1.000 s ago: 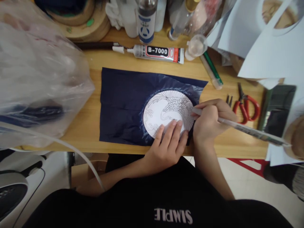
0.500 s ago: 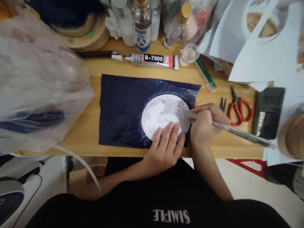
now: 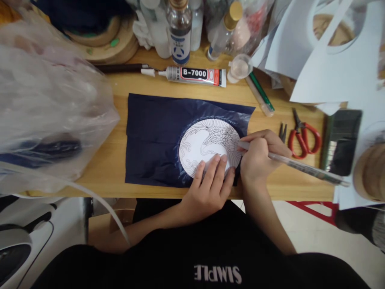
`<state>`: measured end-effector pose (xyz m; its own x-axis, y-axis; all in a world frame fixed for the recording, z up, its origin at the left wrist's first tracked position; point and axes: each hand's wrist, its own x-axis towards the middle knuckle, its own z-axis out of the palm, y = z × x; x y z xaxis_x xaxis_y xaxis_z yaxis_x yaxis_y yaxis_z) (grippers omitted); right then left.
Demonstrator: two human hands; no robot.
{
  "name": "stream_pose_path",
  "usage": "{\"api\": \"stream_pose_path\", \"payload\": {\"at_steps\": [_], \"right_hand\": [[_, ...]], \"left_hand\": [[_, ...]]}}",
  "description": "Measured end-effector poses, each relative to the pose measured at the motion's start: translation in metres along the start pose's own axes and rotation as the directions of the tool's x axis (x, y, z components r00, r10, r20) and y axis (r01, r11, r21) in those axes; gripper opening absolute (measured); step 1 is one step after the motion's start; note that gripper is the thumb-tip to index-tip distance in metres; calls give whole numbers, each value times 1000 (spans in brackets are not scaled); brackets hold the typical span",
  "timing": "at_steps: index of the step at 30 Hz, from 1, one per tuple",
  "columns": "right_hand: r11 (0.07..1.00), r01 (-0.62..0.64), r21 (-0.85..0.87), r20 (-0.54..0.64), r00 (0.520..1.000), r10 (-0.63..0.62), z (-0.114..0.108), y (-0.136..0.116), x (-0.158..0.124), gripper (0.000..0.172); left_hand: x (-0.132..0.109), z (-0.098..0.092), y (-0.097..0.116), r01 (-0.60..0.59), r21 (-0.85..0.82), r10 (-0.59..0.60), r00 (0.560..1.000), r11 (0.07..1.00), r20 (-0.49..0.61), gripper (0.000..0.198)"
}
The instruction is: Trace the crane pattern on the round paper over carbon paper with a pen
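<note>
A round white paper (image 3: pixel 192 144) printed with a line drawing of a long-necked bird lies on a dark blue sheet (image 3: pixel 150 140), which looks like carbon paper. My left hand (image 3: pixel 207 188) rests on the lower part of the drawing, fingers stretched out and slightly spread. My right hand (image 3: pixel 260 154) is closed around a slim pen (image 3: pixel 306 169). The pen's tip end is at the drawing's right side, over the feathers; whether the point touches the paper I cannot tell. What lies beneath the dark sheet is hidden.
Behind the sheet lie a B-7000 glue tube (image 3: pixel 195 76) and a green pen (image 3: pixel 261 93). Bottles (image 3: pixel 179 36) stand at the back. Red-handled pliers (image 3: pixel 304 138) and a dark phone-like device (image 3: pixel 343 140) are at right. A plastic bag (image 3: pixel 54 100) fills the left.
Hardly anything differs. Both hands, the pen and the drawing keep almost the same places, with only a very slight shift of the whole view.
</note>
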<state>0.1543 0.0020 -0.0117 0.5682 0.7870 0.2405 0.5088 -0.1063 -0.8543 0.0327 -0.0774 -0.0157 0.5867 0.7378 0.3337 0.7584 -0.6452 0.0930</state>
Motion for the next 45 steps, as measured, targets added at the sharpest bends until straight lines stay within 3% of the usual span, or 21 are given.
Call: {"api": "stream_pose_path", "payload": {"at_steps": [18,27,36,41,45], "right_hand": [[998,52,45,15,999,-53,-1,2,1,25],[998,55,-27,111,992,-51,-5,1,0,25],[994,108,16,103,989,-109,-3,7,0,26],[997,78,26,105,991,-80,-3,6,0,25],[985,-36,166,-7,999,38,-1,1,1,26]], "left_hand": [[0,0,1,11,7,-11,1000,1000,-4,42],[0,0,0,3,-5,-4,1000,1000,-8,42],[1,0,0,1,35,0,1000,999,-12,39],[1,0,0,3,34,-2,1000,999,-12,37],[0,1,1,13,18,-13,1000,1000,-14,37]]}}
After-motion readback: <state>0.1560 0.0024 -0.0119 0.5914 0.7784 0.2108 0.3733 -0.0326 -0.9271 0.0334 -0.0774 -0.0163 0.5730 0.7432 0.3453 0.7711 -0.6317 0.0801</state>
